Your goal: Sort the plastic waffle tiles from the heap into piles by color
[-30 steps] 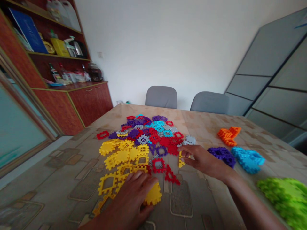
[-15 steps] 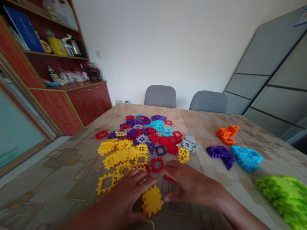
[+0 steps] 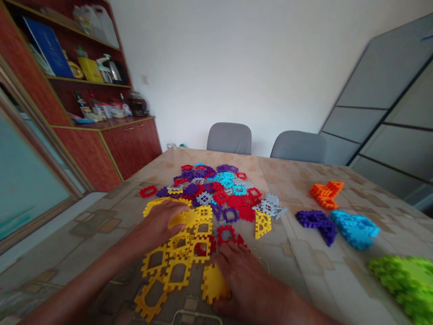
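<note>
Yellow interlocking plastic building pieces [image 3: 178, 272], some with window-like holes and some solid, lie spread in front of me. My left hand [image 3: 164, 221] is over the upper part of this yellow group, its thumb and fingers around a solid yellow square piece [image 3: 176, 220]. Nearer to me, my right hand [image 3: 241, 273] is at the right edge of another solid yellow square piece [image 3: 213, 284], covering that edge, with the thumb low beside it. A red frame piece [image 3: 226, 234] lies just beyond the right fingertips.
Purple, red, cyan and grey pieces [image 3: 237, 201] form a loose heap farther back. On the right are orange [image 3: 326, 194], purple [image 3: 316, 223], cyan [image 3: 355, 228] and lime-green [image 3: 406, 280] groups. Two grey chairs [image 3: 229, 137] stand behind the patterned table [image 3: 287, 271].
My left hand has moved forward and left onto the farther yellow pieces, uncovering the nearer frames. My right hand has come down and left onto the solid yellow square.
</note>
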Tool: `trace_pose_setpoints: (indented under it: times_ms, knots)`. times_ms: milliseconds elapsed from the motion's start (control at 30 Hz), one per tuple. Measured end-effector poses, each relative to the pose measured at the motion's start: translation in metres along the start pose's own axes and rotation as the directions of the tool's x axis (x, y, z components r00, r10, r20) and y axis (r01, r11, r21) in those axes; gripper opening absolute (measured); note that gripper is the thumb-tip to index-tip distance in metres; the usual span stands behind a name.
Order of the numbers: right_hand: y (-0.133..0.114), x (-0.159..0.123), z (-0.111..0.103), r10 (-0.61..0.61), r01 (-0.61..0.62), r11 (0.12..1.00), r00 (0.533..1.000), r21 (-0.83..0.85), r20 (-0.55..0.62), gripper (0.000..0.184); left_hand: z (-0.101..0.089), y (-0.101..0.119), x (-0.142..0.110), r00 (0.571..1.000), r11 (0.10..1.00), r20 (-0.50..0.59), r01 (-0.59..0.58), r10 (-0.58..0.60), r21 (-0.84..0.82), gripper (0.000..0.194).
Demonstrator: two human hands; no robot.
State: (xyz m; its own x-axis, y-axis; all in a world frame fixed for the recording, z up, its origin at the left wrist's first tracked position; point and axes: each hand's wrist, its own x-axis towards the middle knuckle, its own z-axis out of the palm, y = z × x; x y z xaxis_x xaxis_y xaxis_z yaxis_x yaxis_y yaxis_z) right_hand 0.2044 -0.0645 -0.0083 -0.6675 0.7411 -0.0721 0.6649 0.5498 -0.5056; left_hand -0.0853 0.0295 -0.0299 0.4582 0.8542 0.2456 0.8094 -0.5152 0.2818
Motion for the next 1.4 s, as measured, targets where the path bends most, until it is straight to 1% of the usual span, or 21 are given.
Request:
trace_pose_setpoints:
  times_ms: [167, 300, 433, 500, 567, 633, 667, 733, 800, 867, 933, 1000, 1067, 1133, 1200, 1233, 1267, 1300, 1333, 1367, 1400]
  knots:
    - [-0.004, 0.001, -0.003, 0.019, -0.020, 1.000, 0.998, 0.023, 0.054, 0.083, -0.003, 0.004, 0.017, 0.989, 0.996, 0.120, -0.089, 0.086, 0.017, 0.053]
    - [-0.006, 0.001, -0.009, 0.033, -0.034, 0.999, 0.997, 0.014, 0.068, 0.081, -0.012, 0.008, 0.029, 0.974, 0.990, 0.184, -0.138, 0.131, 0.025, 0.056]
    - [-0.003, -0.001, -0.012, 0.038, -0.038, 0.999, 0.994, -0.006, 0.098, 0.074, -0.017, 0.014, 0.032, 0.979, 0.992, 0.168, -0.123, 0.116, 0.035, 0.057]
    - [0.001, -0.002, -0.012, 0.051, -0.049, 0.998, 0.993, -0.025, 0.107, 0.077, -0.017, 0.018, 0.028, 0.986, 0.996, 0.144, -0.087, 0.081, 0.036, 0.059]
    - [0.006, -0.003, -0.013, 0.048, -0.045, 0.999, 0.993, -0.030, 0.108, 0.086, -0.016, 0.027, 0.020, 0.989, 0.998, 0.137, -0.055, 0.050, 0.028, 0.060]
    - [0.011, -0.006, -0.017, 0.024, -0.021, 0.999, 0.995, -0.030, 0.092, 0.088, -0.013, 0.040, 0.009, 0.989, 0.999, 0.145, -0.037, 0.035, 0.013, 0.062]
    - [0.014, -0.008, -0.020, 0.017, -0.014, 0.999, 0.997, -0.035, 0.078, 0.084, -0.011, 0.049, 0.003, 0.987, 0.999, 0.158, -0.033, 0.033, -0.001, 0.066]
    - [0.018, -0.015, -0.029, 0.029, -0.027, 0.998, 0.999, -0.053, 0.041, 0.066, -0.006, 0.071, -0.007, 0.980, 0.999, 0.198, -0.028, 0.036, -0.041, 0.076]
    - [0.022, -0.023, -0.038, 0.068, -0.068, 0.995, 0.998, -0.069, 0.003, 0.046, 0.000, 0.095, -0.015, 0.968, 0.998, 0.246, -0.037, 0.051, -0.060, 0.085]
    - [0.025, -0.031, -0.044, 0.102, -0.103, 0.992, 0.995, -0.071, -0.022, 0.034, 0.007, 0.118, -0.020, 0.956, 0.997, 0.285, -0.047, 0.064, -0.068, 0.089]
    - [0.027, -0.035, -0.047, 0.119, -0.121, 0.991, 0.992, -0.064, -0.037, 0.028, 0.013, 0.135, -0.022, 0.940, 0.996, 0.334, -0.051, 0.075, -0.079, 0.094]
    - [0.027, -0.037, -0.046, 0.125, -0.127, 0.991, 0.991, -0.049, -0.037, 0.027, 0.016, 0.143, -0.024, 0.923, 0.996, 0.378, -0.039, 0.068, -0.084, 0.102]
    - [0.026, -0.035, -0.041, 0.099, -0.099, 0.995, 0.995, -0.019, -0.032, 0.040, 0.015, 0.141, -0.026, 0.914, 0.996, 0.401, -0.022, 0.056, -0.091, 0.107]
    - [0.023, -0.031, -0.031, 0.059, -0.059, 0.998, 0.998, 0.017, -0.026, 0.063, 0.011, 0.128, -0.026, 0.922, 0.995, 0.385, -0.001, 0.041, -0.103, 0.103]
    - [0.018, -0.027, -0.018, 0.042, -0.041, 0.998, 0.999, 0.045, -0.028, 0.086, 0.002, 0.105, -0.024, 0.944, 0.992, 0.328, 0.008, 0.035, -0.129, 0.090]
    - [0.014, -0.024, -0.011, 0.045, -0.044, 0.997, 0.999, 0.055, -0.023, 0.093, -0.004, 0.090, -0.023, 0.953, 0.989, 0.301, 0.001, 0.045, -0.150, 0.079]
    - [0.011, -0.022, -0.005, 0.059, -0.057, 0.996, 0.998, 0.065, -0.017, 0.096, -0.011, 0.075, -0.021, 0.965, 0.986, 0.257, -0.009, 0.053, -0.169, 0.067]
    - [0.007, -0.020, 0.000, 0.075, -0.074, 0.994, 0.997, 0.075, -0.011, 0.097, -0.018, 0.059, -0.019, 0.977, 0.986, 0.209, 0.000, 0.035, -0.166, 0.054]
    - [0.003, -0.018, 0.004, 0.095, -0.094, 0.992, 0.995, 0.085, -0.008, 0.095, -0.025, 0.044, -0.019, 0.989, 0.991, 0.150, 0.026, -0.006, -0.134, 0.047]
    - [0.001, -0.015, 0.006, 0.116, -0.115, 0.989, 0.993, 0.094, -0.007, 0.091, -0.032, 0.029, -0.020, 0.992, 0.995, 0.111, 0.061, -0.052, -0.081, 0.045]
    - [-0.002, -0.014, 0.007, 0.136, -0.134, 0.986, 0.991, 0.098, -0.007, 0.085, -0.037, 0.017, -0.023, 0.990, 0.996, 0.120, 0.084, -0.080, -0.032, 0.046]
